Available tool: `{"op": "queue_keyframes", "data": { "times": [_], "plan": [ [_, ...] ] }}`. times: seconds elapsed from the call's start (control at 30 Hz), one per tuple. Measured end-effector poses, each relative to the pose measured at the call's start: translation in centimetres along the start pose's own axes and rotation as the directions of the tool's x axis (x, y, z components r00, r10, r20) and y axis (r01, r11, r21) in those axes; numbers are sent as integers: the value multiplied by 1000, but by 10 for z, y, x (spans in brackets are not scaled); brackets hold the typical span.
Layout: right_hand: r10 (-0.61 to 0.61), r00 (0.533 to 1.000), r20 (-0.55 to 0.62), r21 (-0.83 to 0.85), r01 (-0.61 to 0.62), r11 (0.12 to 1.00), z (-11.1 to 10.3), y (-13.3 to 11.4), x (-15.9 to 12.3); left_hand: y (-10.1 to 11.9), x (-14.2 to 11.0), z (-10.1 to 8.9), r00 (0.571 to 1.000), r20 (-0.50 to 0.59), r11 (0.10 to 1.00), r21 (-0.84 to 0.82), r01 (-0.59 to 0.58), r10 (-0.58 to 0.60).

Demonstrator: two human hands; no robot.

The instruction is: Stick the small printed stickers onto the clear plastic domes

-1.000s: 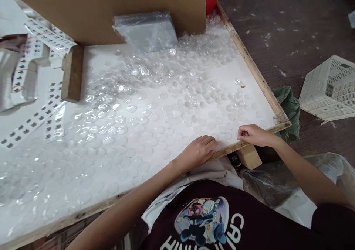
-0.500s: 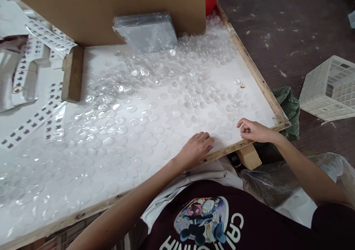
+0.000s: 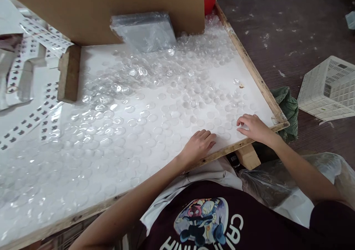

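Many clear round plastic discs (image 3: 152,117) lie spread over the white tabletop (image 3: 251,100). Near the wooden front rim, my left hand (image 3: 198,146) rests low over the table, back upward, fingers curled together. Whatever is under those fingers is hidden. My right hand (image 3: 254,128) hovers at the right front corner, beside the nearest discs. Its thumb and index finger are apart, and I see nothing between them.
A brown cardboard panel (image 3: 94,13) stands at the back, a plastic-wrapped stack (image 3: 148,32) before it. Printed sticker strips (image 3: 27,124) and a wood block (image 3: 68,74) lie left. A wooden rim (image 3: 246,61) edges the table. A white crate (image 3: 327,89) sits right.
My right hand has shifted slightly up and its thumb and index finger have parted. My left hand has moved slightly right relative to the discs, still curled.
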State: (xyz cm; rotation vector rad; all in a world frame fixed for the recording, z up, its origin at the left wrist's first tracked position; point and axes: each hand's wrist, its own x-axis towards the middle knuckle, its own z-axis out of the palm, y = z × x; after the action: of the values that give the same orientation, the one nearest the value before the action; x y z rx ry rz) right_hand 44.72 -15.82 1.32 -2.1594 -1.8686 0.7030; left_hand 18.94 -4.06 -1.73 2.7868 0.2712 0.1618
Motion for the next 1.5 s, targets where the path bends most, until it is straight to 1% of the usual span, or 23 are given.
{"op": "queue_keyframes", "data": {
  "times": [0.07,0.1,0.2,0.3,0.4,0.47,0.53,0.6,0.63,0.67,0.73,0.8,0.87,0.9,0.97,1.07,1.17,1.27,1.3,1.33,1.4,1.5],
  "plan": [
    [-36,996,-77,-80,30,996,7,1,5,-2,-3,-2,1000,10,1000,-21,6,-6],
    [-48,994,-97,-109,37,993,10,1,8,-3,-4,-3,1000,15,999,-33,7,-6],
    [-75,991,-113,-150,57,987,19,1,14,-4,-8,-5,1000,20,997,-75,12,-11],
    [-93,983,-158,-140,71,988,23,0,14,-5,-9,-6,1000,-4,995,-101,15,-15],
    [-84,978,-192,-32,80,996,20,-4,9,-6,-8,-6,999,-46,995,-98,6,-10],
    [-24,991,-134,109,39,993,17,-8,4,-5,-5,-7,997,-71,996,-91,-8,1],
    [59,998,-1,256,-57,965,13,-10,-1,-3,0,-7,997,-78,996,-86,-21,14],
    [107,988,109,358,-140,923,10,-11,-5,1,7,-7,997,-68,996,-89,-28,22],
    [120,985,126,387,-160,908,9,-10,-6,3,11,-6,998,-62,995,-94,-33,27],
    [133,985,114,400,-168,901,7,-9,-6,5,15,-4,998,-60,994,-100,-43,37],
    [169,985,28,372,-167,913,4,-4,-5,10,25,1,995,-61,990,-113,-86,80],
    [176,978,-112,270,-141,953,3,2,-3,13,35,8,990,-62,983,-118,-137,130],
    [128,964,-235,118,-102,988,4,8,-1,16,43,16,985,-40,980,-109,-169,166],
    [96,959,-266,41,-88,995,6,11,-1,17,45,19,984,-24,979,-100,-179,177],
    [52,964,-261,-71,-73,995,9,14,0,17,47,22,981,4,978,-81,-194,195],
    [18,978,-207,-131,-46,990,13,14,0,16,46,21,977,-8,974,-79,-213,213],
    [13,985,-170,-81,-27,996,12,13,0,11,51,15,978,-67,975,-88,-202,196],
    [49,997,-65,47,-45,998,8,11,1,3,66,10,987,-123,990,-81,-113,102],
    [68,996,-49,81,-64,995,7,11,1,0,73,9,990,-127,995,-72,-74,65],
    [92,994,-57,100,-86,991,6,11,1,-2,80,9,992,-121,997,-59,-41,34],
    [136,982,-128,111,-122,986,5,13,1,-6,93,8,996,-92,1000,-24,0,-2],
    [145,967,-208,112,-123,986,5,16,2,-7,105,9,997,-72,1000,1,19,-19]
  ]
}}
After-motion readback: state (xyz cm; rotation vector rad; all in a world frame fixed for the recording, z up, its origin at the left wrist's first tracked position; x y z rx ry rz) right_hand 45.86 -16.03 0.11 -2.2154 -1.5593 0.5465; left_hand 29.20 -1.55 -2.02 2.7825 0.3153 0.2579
